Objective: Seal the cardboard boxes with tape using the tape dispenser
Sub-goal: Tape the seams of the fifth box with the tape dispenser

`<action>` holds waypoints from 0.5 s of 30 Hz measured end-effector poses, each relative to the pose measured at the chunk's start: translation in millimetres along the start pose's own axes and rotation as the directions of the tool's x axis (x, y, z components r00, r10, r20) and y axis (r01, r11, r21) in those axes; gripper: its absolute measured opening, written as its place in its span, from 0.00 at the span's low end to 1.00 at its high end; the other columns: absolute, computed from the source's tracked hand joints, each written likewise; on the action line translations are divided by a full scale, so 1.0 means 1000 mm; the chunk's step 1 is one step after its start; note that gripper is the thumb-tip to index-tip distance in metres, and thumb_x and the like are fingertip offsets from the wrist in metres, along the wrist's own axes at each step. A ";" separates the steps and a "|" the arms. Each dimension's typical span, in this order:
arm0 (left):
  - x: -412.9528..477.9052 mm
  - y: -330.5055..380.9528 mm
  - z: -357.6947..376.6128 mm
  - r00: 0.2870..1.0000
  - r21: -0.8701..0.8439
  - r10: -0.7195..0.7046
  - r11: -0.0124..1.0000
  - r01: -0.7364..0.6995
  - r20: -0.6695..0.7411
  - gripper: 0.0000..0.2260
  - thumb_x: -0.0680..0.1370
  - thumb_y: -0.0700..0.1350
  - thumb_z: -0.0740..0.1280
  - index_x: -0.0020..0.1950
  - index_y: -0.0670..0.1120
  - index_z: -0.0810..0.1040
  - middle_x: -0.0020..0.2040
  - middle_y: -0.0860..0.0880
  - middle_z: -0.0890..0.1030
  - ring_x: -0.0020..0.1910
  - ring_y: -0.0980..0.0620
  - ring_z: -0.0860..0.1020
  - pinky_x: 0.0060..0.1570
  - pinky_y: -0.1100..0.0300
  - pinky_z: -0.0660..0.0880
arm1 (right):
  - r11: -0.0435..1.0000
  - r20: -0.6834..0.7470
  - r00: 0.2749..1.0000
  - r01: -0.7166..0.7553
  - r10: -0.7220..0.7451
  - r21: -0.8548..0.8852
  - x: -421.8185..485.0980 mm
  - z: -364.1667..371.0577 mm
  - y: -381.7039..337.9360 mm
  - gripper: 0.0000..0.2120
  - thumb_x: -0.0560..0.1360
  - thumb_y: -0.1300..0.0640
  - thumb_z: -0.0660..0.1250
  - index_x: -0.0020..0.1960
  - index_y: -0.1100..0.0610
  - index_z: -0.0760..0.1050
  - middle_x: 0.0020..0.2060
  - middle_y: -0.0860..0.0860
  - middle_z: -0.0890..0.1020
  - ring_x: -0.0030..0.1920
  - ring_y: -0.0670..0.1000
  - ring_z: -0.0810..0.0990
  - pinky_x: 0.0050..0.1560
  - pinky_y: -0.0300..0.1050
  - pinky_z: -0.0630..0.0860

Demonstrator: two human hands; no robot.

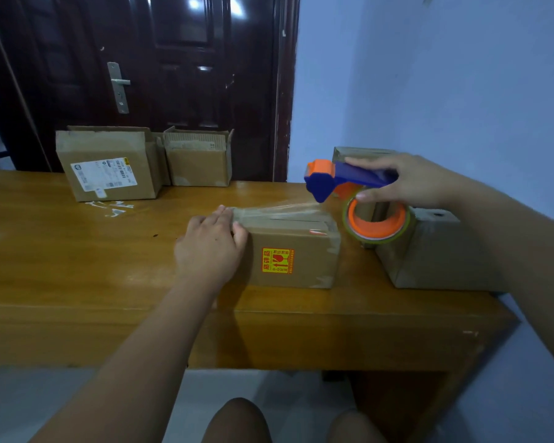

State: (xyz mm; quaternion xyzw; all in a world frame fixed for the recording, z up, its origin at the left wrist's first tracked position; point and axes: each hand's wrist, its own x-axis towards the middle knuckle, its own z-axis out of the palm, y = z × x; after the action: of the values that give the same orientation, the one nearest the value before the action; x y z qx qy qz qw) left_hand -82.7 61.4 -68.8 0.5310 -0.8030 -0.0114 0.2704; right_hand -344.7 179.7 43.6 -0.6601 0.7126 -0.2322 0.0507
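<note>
5 cardboard boxes on the table (77, 251): 2 open-topped at back left (109, 167) (199, 161), 2 at right (429, 251) (362, 153), 1 middle box (295, 251) near the front edge. 1 tape dispenser (343, 177), blue w/ orange parts, clear roll. Middle box was brown w/ a yellow-red sticker (278, 260); a tape strip (275, 209) ran from its top to the dispenser. Left hand (208, 247) pressed flat on its left end. Right hand (410, 183) grasped the dispenser handle, above the box's right end.

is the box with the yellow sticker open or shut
Shut: the box has flat top flaps under clear tape running from the left hand to the tape dispenser.
</note>
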 end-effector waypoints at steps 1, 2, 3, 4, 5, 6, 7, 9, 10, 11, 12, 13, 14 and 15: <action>0.000 0.000 0.000 1.000 0.001 -0.003 1.000 0.003 0.003 0.22 0.82 0.54 0.49 0.75 0.52 0.63 0.74 0.54 0.65 0.70 0.49 0.63 0.59 0.50 0.70 | 1.000 0.001 1.000 -0.013 0.013 0.001 -0.004 -0.002 0.004 0.31 0.70 0.43 0.70 0.70 0.36 0.64 0.59 0.41 0.73 0.57 0.46 0.73 0.47 0.33 0.68; 0.000 0.000 0.000 1.000 0.003 -0.005 1.000 0.005 0.004 0.22 0.82 0.54 0.49 0.74 0.52 0.63 0.74 0.54 0.65 0.70 0.49 0.63 0.59 0.49 0.70 | 1.000 0.015 0.999 -0.028 0.028 -0.002 -0.009 -0.002 0.006 0.31 0.70 0.43 0.70 0.70 0.35 0.64 0.59 0.40 0.73 0.57 0.46 0.72 0.46 0.32 0.67; 0.000 0.000 0.000 1.000 0.005 -0.006 1.000 0.006 0.004 0.21 0.82 0.53 0.49 0.74 0.52 0.63 0.74 0.54 0.65 0.70 0.49 0.63 0.58 0.49 0.70 | 0.999 0.032 0.998 -0.046 0.046 -0.012 -0.012 -0.002 0.008 0.32 0.69 0.40 0.69 0.70 0.34 0.63 0.60 0.39 0.73 0.58 0.46 0.72 0.49 0.33 0.68; -0.001 0.000 -0.001 1.000 0.005 -0.008 1.000 0.008 0.003 0.21 0.82 0.53 0.49 0.74 0.52 0.63 0.73 0.54 0.66 0.70 0.49 0.63 0.57 0.49 0.70 | 0.998 0.048 0.997 -0.054 0.056 -0.031 -0.015 -0.001 0.010 0.33 0.67 0.37 0.68 0.70 0.33 0.62 0.62 0.39 0.73 0.60 0.46 0.72 0.54 0.37 0.69; -0.001 0.000 -0.001 1.000 0.003 -0.012 1.000 0.012 -0.001 0.21 0.81 0.53 0.49 0.74 0.52 0.64 0.73 0.54 0.66 0.70 0.49 0.63 0.57 0.49 0.70 | 0.997 0.055 0.997 -0.054 0.057 -0.061 -0.017 0.000 0.012 0.33 0.67 0.36 0.68 0.70 0.32 0.61 0.65 0.40 0.73 0.63 0.47 0.72 0.59 0.40 0.68; -0.001 0.001 -0.002 1.000 0.001 -0.017 1.000 0.017 -0.006 0.21 0.81 0.52 0.50 0.74 0.52 0.64 0.73 0.54 0.66 0.69 0.49 0.63 0.56 0.49 0.70 | 0.994 0.052 0.997 -0.049 0.054 -0.094 -0.018 0.002 0.013 0.33 0.68 0.37 0.68 0.70 0.32 0.60 0.67 0.40 0.71 0.65 0.48 0.71 0.62 0.42 0.67; -0.001 0.001 -0.002 1.000 0.001 -0.018 1.000 0.018 -0.012 0.21 0.81 0.52 0.50 0.74 0.52 0.65 0.73 0.54 0.67 0.69 0.49 0.64 0.55 0.50 0.71 | 0.992 0.045 0.998 -0.044 0.049 -0.115 -0.019 0.003 0.013 0.33 0.69 0.39 0.68 0.71 0.33 0.60 0.69 0.40 0.70 0.66 0.49 0.70 0.63 0.43 0.66; -0.001 0.001 -0.003 1.000 0.008 -0.012 1.000 0.012 -0.014 0.21 0.81 0.52 0.50 0.73 0.52 0.65 0.72 0.54 0.68 0.69 0.49 0.64 0.54 0.50 0.71 | 0.994 0.042 0.998 -0.045 0.050 -0.104 -0.020 0.006 0.013 0.34 0.69 0.39 0.68 0.72 0.34 0.59 0.70 0.42 0.69 0.67 0.50 0.70 0.65 0.45 0.66; -0.001 0.000 -0.003 1.000 0.010 -0.010 1.000 0.010 -0.014 0.20 0.81 0.51 0.50 0.73 0.52 0.65 0.72 0.54 0.68 0.69 0.48 0.64 0.53 0.50 0.71 | 0.994 0.051 0.997 -0.049 0.054 -0.093 -0.020 0.007 0.013 0.35 0.68 0.38 0.68 0.72 0.34 0.58 0.70 0.43 0.69 0.67 0.50 0.70 0.66 0.46 0.66; -0.001 -0.001 -0.003 1.000 0.010 -0.011 1.000 0.011 -0.016 0.21 0.81 0.51 0.50 0.73 0.52 0.65 0.72 0.54 0.68 0.69 0.48 0.64 0.53 0.50 0.71 | 0.994 0.065 0.996 -0.055 0.061 -0.095 -0.020 0.009 0.014 0.35 0.68 0.38 0.67 0.72 0.35 0.58 0.69 0.45 0.70 0.66 0.50 0.70 0.65 0.46 0.67; -0.001 -0.002 -0.003 1.000 0.008 -0.012 1.000 0.013 -0.018 0.21 0.81 0.51 0.50 0.73 0.52 0.65 0.72 0.54 0.68 0.69 0.48 0.64 0.53 0.49 0.71 | 0.992 0.081 0.994 -0.061 0.070 -0.108 -0.019 0.011 0.014 0.35 0.69 0.39 0.68 0.73 0.35 0.58 0.68 0.46 0.71 0.64 0.51 0.71 0.62 0.46 0.68; -0.001 -0.003 -0.003 1.000 0.005 -0.013 1.000 0.013 -0.023 0.21 0.81 0.51 0.50 0.73 0.52 0.65 0.72 0.54 0.68 0.69 0.48 0.63 0.53 0.49 0.71 | 0.989 0.093 0.992 -0.067 0.080 -0.135 -0.018 0.013 0.014 0.34 0.71 0.41 0.68 0.73 0.36 0.58 0.66 0.47 0.72 0.61 0.51 0.72 0.59 0.45 0.69; -0.002 -0.004 -0.003 1.000 0.001 -0.013 1.000 0.013 -0.029 0.20 0.81 0.51 0.50 0.73 0.52 0.66 0.72 0.54 0.69 0.69 0.49 0.63 0.53 0.49 0.71 | 0.984 0.100 0.991 -0.070 0.087 -0.164 -0.017 0.015 0.015 0.33 0.72 0.42 0.68 0.73 0.35 0.57 0.64 0.47 0.73 0.58 0.50 0.72 0.57 0.45 0.69; -0.002 -0.004 -0.002 0.999 -0.006 -0.015 1.000 0.015 -0.033 0.20 0.81 0.51 0.50 0.73 0.53 0.66 0.72 0.54 0.69 0.69 0.49 0.63 0.53 0.49 0.71 | 0.979 0.102 0.990 -0.073 0.093 -0.190 -0.016 0.017 0.014 0.33 0.73 0.42 0.68 0.73 0.35 0.56 0.64 0.47 0.73 0.57 0.50 0.72 0.55 0.44 0.69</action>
State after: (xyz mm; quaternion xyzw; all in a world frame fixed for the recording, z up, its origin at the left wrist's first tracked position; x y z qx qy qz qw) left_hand -77.3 61.8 -68.9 0.5364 -0.7943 -0.0068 0.2850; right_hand -349.3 191.5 19.1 -0.6435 0.7541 -0.1256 0.0377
